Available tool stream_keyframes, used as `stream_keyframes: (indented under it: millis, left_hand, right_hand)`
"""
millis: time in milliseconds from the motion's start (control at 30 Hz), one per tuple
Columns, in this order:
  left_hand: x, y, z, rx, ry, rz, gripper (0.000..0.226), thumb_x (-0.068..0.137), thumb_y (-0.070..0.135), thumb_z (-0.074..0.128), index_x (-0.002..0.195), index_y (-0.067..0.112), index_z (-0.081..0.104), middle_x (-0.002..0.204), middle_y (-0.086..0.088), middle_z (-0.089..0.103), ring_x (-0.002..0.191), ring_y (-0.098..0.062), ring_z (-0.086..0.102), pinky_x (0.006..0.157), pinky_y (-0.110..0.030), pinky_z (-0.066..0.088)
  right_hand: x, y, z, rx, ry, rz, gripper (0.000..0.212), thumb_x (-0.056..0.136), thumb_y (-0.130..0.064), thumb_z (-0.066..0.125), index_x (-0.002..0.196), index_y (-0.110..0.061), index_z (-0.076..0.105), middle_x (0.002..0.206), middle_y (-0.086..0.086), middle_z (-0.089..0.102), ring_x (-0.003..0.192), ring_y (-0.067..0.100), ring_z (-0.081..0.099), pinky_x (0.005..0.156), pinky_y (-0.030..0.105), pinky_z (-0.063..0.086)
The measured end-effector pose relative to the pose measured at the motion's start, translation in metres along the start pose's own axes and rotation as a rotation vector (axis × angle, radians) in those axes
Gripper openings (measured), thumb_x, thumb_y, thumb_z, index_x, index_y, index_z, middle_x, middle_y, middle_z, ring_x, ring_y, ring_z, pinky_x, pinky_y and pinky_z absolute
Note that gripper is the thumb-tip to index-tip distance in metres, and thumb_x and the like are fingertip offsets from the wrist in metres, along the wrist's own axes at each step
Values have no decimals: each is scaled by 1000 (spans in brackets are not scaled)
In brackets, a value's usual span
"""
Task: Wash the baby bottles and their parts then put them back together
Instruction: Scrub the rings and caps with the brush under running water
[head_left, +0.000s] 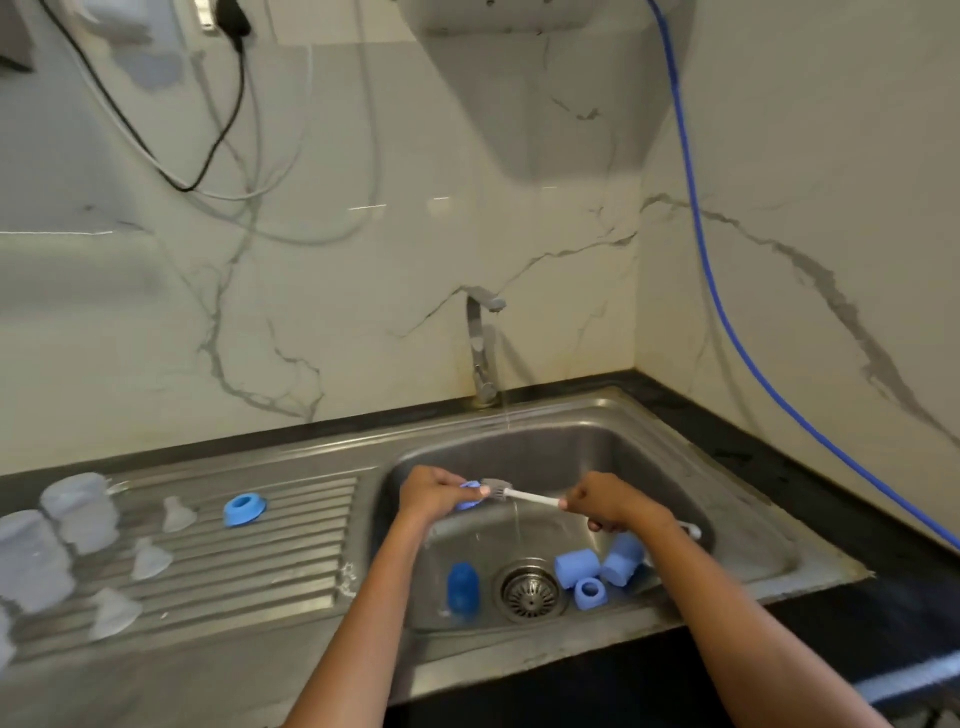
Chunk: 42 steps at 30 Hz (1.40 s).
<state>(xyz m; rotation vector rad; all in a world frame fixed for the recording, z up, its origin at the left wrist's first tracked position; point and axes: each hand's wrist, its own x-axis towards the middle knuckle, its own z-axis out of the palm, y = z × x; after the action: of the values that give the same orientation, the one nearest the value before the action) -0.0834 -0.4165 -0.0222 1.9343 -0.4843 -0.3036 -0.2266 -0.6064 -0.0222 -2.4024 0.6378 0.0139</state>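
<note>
Left hand (435, 493) gripping blue ring (470, 494) over sink (587, 415), right hand (602, 506) gripping brush (524, 496), bristles at ring's 3 o'clock; tap (480, 348) running

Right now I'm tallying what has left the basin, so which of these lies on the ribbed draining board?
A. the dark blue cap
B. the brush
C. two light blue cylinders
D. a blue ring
D: the blue ring lies on the draining board left of the basin, while the dark blue cap and the light blue cylinders lie in the sink, and the right hand holds the brush.
</note>
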Motion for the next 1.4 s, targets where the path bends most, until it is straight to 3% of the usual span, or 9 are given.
stream_keyframes:
  millis: [267, 400, 533, 567, 767, 900, 1133, 1233, 1400]
  left_hand:
    - [-10, 5, -26, -183, -46, -30, 34, 75, 29, 79, 100, 7, 72, 94, -8, 72, 77, -12, 66, 65, -18, 49]
    - [-6, 15, -37, -652, -365, -71, 23, 91, 23, 62, 109, 9, 68, 103, -7, 73, 97, -20, 69, 81, -31, 56]
    - [-5, -21, -26, 599, -294, -55, 34, 79, 25, 77, 108, 8, 71, 106, -6, 72, 101, -18, 65, 88, -29, 51]
    - [-2, -28, -25, 690, -303, -40, 37, 77, 27, 78, 107, 8, 71, 108, -6, 71, 101, -17, 65, 89, -28, 50]
    - [3, -20, -23, 286, -103, 76, 33, 77, 24, 79, 104, 6, 71, 100, -9, 71, 92, -14, 64, 79, -21, 50]
    - [5, -3, -42, -82, -206, 149, 18, 85, 12, 68, 101, 4, 70, 97, -12, 71, 81, -16, 68, 68, -23, 56]
    - [-3, -19, -21, 423, -354, 114, 32, 79, 20, 76, 108, 9, 71, 86, 0, 71, 76, -7, 63, 66, -16, 48]
    - [-6, -21, -15, 674, -212, -14, 48, 77, 24, 78, 119, 8, 62, 115, -6, 66, 106, -20, 62, 88, -27, 50]
    - [2, -25, -8, 544, 2, 106, 67, 78, 26, 77, 137, 15, 47, 129, -5, 59, 119, -20, 55, 102, -32, 43]
  right_hand:
    - [16, 7, 11, -3, -39, -30, 30, 97, -36, 53, 77, -14, 57, 54, 0, 49, 44, 10, 39, 45, 20, 35]
    - [20, 5, 9, -16, -29, -29, 33, 97, -37, 53, 91, -7, 65, 52, -3, 48, 37, 4, 37, 41, 15, 34]
    - [20, 3, 12, -34, -59, -14, 37, 97, -38, 53, 103, -4, 65, 52, -4, 48, 35, 3, 36, 40, 15, 34]
    - [20, 3, 13, -42, -61, -8, 35, 97, -38, 53, 101, -6, 66, 52, -4, 49, 34, 3, 36, 40, 15, 35]
    - [17, 7, 10, -57, -50, 5, 27, 98, -38, 52, 85, -17, 63, 53, -3, 48, 36, 5, 35, 40, 15, 34]
    - [14, 3, 8, -61, -48, -3, 26, 98, -37, 50, 85, -17, 60, 56, -3, 47, 36, 3, 34, 40, 13, 32]
    - [16, 3, 7, -62, -39, -5, 36, 98, -37, 51, 105, -4, 64, 56, -4, 47, 37, 2, 36, 41, 13, 34]
    - [17, 5, 11, -83, -29, -6, 30, 98, -38, 51, 84, -13, 62, 54, -6, 45, 38, 2, 37, 45, 15, 35]
    - [16, -4, 17, -184, 98, -32, 30, 97, -42, 50, 83, -20, 65, 62, -7, 54, 53, 3, 49, 62, 19, 43]
